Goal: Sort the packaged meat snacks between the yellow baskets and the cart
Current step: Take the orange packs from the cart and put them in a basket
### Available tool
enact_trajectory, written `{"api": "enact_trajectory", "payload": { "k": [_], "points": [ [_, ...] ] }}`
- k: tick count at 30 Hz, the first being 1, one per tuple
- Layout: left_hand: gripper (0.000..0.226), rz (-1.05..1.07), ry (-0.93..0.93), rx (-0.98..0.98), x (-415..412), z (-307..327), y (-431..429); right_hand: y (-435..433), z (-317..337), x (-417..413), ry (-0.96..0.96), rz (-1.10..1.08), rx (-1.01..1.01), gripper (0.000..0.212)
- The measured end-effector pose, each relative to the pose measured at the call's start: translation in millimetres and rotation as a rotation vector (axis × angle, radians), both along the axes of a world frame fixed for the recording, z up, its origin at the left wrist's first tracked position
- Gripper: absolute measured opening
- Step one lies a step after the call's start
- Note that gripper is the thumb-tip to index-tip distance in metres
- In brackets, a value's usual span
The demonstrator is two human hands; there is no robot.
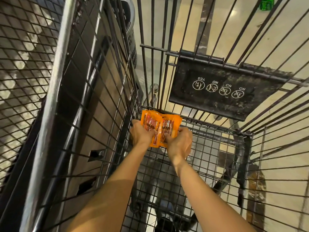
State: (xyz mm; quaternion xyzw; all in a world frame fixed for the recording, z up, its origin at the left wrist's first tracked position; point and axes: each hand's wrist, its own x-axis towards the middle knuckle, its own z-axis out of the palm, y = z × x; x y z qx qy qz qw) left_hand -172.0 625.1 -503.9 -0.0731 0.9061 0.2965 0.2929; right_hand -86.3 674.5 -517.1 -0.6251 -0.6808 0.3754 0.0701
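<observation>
Gripping packets (151, 122) (two visible) | left hand (142, 133), right hand (180, 142) | one cart (247, 148)

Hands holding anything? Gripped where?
Yes, orange snack packets: the left hand grips their left edge, the right hand their lower right edge, low in the cart.

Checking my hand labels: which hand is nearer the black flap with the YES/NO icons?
Right. The right hand grips the orange packets below and left of the black flap; the left hand grips them farther left.
</observation>
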Motion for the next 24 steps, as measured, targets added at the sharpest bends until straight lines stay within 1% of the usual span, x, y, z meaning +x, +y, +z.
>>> {"api": "enact_trajectory", "payload": {
  "k": [5, 8, 11, 15, 16, 19, 22, 24],
  "points": [
    [0.047, 0.019, -0.001, 0.039, 4.2, -3.6, 1.1, -6.1, 1.4, -0.7, -0.013, 0.065, 0.102, 0.028],
    [0.047, 0.006, -0.003, 0.025, 3.3, -4.1, 2.4, -1.7, 0.5, -3.1, 0.072, 0.046, -0.013, 0.033],
    [0.053, -0.034, -0.002, 0.011, 3.3, -2.1, 4.0, 3.2, -0.8, -5.2, 0.128, 0.038, -0.106, 0.035],
    [0.05, -0.077, -0.022, 0.055, 2.2, -0.7, 1.1, 11.6, -2.5, -9.9, 0.271, -0.084, -0.384, 0.026],
    [0.049, -0.076, -0.037, 0.071, 1.8, -0.2, -0.4, 12.6, -3.6, -10.7, 0.283, -0.08, -0.406, 0.025],
    [0.042, -0.065, -0.073, 0.109, 1.9, 0.7, -2.8, 14.4, -6.4, -12.5, 0.268, -0.021, -0.393, 0.024],
    [0.03, -0.01, -0.121, 0.202, 3.8, 0.8, -5.3, 13.4, -7.6, -14.3, 0.314, -0.024, -0.432, 0.011],
    [0.028, 0.066, -0.153, 0.269, 4.3, 4.0, -7.6, 14.3, -5.8, -10.1, 0.355, -0.009, -0.42, 0.009]
  ]
}}
